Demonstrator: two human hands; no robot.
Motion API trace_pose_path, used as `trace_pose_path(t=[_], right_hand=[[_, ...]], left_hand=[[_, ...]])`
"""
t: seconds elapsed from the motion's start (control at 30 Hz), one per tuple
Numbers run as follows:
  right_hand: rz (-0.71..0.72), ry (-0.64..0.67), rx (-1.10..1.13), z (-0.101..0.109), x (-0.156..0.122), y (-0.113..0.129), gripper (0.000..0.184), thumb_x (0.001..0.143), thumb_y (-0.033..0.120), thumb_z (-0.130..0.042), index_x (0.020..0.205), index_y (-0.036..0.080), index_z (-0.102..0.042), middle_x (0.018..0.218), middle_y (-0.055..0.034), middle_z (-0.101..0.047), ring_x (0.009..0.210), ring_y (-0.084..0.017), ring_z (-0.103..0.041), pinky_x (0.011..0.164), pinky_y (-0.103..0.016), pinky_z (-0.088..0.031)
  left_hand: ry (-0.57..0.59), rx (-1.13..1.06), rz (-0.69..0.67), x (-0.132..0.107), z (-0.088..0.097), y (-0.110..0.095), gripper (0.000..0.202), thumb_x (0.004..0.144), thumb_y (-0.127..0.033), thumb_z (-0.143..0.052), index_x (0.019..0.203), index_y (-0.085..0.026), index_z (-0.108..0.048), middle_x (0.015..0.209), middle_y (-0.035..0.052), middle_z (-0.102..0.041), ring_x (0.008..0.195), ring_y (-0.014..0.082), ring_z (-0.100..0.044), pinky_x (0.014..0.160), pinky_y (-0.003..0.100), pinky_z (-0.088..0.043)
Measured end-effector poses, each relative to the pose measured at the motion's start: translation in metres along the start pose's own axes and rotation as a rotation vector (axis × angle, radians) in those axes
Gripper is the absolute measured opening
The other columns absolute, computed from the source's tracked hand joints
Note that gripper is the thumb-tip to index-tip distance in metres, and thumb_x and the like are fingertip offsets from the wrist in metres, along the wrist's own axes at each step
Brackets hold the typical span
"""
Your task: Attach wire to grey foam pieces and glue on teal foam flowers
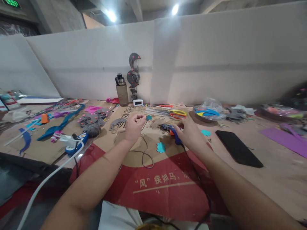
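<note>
My left hand (pixel 134 125) is closed in a pinch, with a small teal scalloped cutout (pixel 149 117) at its fingertips. My right hand (pixel 190 134) is wrapped on a blue hot glue gun (pixel 177 138), whose dark, messy nozzle end points left. Its black cord hangs down over the red print on the cardboard (pixel 165 198). Between my arms lies a turquoise scalloped cutout (pixel 160 147), and another turquoise cutout (pixel 205 132) is right of my right hand. A grey cord (pixel 145 156) loops below my left hand, beside a grey crescent piece (pixel 117 124).
Yellow-handled scissors (pixel 177 114) lie behind the glue gun. A black phone (pixel 237 148) rests at right, near a bowl (pixel 208 115). A bottle (pixel 122 92) stands against the white partition, beside a hanging crescent ornament (pixel 133 70). At left are a power strip (pixel 76 143) and felt scraps.
</note>
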State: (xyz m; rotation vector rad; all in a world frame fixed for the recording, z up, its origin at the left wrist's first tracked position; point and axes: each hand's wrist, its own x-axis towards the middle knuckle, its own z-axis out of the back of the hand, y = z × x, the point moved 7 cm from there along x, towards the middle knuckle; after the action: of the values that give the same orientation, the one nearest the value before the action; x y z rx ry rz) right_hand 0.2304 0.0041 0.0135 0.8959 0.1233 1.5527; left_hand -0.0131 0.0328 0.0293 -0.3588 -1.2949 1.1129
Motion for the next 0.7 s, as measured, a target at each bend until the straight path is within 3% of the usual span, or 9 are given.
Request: trace_pose_path(t=[0.13, 0.27, 0.37, 0.47, 0.57, 0.7], right_hand=[[-0.061, 0.082, 0.596, -0.028, -0.007, 0.035, 0.025, 0.076, 0.041, -0.061, 0.085, 0.021, -0.049, 0.085, -0.0050, -0.060, 0.080, -0.019, -0.059, 0.076, -0.037, -0.047], [-0.186, 0.157, 1.008, -0.069, -0.006, 0.056, 0.036, 0.068, 0.039, -0.068, 0.088, 0.023, -0.043, 0.092, -0.0037, -0.064, 0.090, -0.018, -0.062, 0.085, -0.037, -0.047], [-0.313, 0.184, 1.193, -0.087, -0.002, 0.062, 0.039, 0.066, 0.035, -0.067, 0.090, 0.023, -0.039, 0.080, 0.0023, -0.061, 0.076, -0.014, -0.062, 0.078, -0.035, -0.049], [-0.376, 0.195, 1.260, -0.094, 0.000, 0.067, 0.038, 0.068, 0.032, -0.065, 0.093, 0.025, -0.037, 0.068, 0.0095, -0.051, 0.054, -0.009, -0.051, 0.060, -0.028, -0.047], [-0.308, 0.124, 1.152, -0.089, 0.004, 0.066, 0.033, 0.072, 0.036, -0.063, 0.091, 0.025, -0.039, 0.066, 0.0102, -0.044, 0.049, -0.008, -0.041, 0.047, -0.021, -0.036], [-0.135, -0.001, 0.915, -0.073, 0.007, 0.066, 0.023, 0.078, 0.038, -0.059, 0.090, 0.022, -0.047, 0.069, 0.0068, -0.045, 0.056, -0.009, -0.041, 0.051, -0.022, -0.034]], left_hand=[[-0.015, 0.105, -0.337, -0.006, 0.004, -0.028, 0.009, 0.081, -0.027, -0.063, 0.075, -0.022, -0.068, 0.084, 0.0055, -0.070, 0.090, 0.0207, -0.058, 0.090, 0.038, -0.041], [0.038, 0.180, -0.423, -0.008, 0.000, -0.034, 0.010, 0.082, -0.028, -0.062, 0.077, -0.022, -0.069, 0.085, 0.0063, -0.070, 0.090, 0.0216, -0.059, 0.093, 0.040, -0.041], [0.048, 0.198, -0.400, -0.008, 0.000, -0.033, 0.010, 0.082, -0.028, -0.061, 0.077, -0.022, -0.068, 0.086, 0.0063, -0.070, 0.091, 0.0218, -0.059, 0.092, 0.039, -0.041], [0.022, 0.158, -0.342, -0.005, 0.002, -0.029, 0.010, 0.082, -0.027, -0.061, 0.076, -0.022, -0.068, 0.085, 0.0059, -0.070, 0.088, 0.0204, -0.060, 0.087, 0.036, -0.044], [0.019, 0.081, -0.176, -0.002, 0.001, -0.017, 0.011, 0.081, -0.028, -0.060, 0.076, -0.021, -0.067, 0.081, 0.0039, -0.069, 0.072, 0.0154, -0.059, 0.072, 0.029, -0.046], [0.058, -0.100, 0.035, -0.002, -0.005, -0.002, 0.014, 0.080, -0.031, -0.060, 0.081, -0.018, -0.067, 0.073, 0.0018, -0.067, 0.061, 0.0110, -0.057, 0.061, 0.024, -0.045]])
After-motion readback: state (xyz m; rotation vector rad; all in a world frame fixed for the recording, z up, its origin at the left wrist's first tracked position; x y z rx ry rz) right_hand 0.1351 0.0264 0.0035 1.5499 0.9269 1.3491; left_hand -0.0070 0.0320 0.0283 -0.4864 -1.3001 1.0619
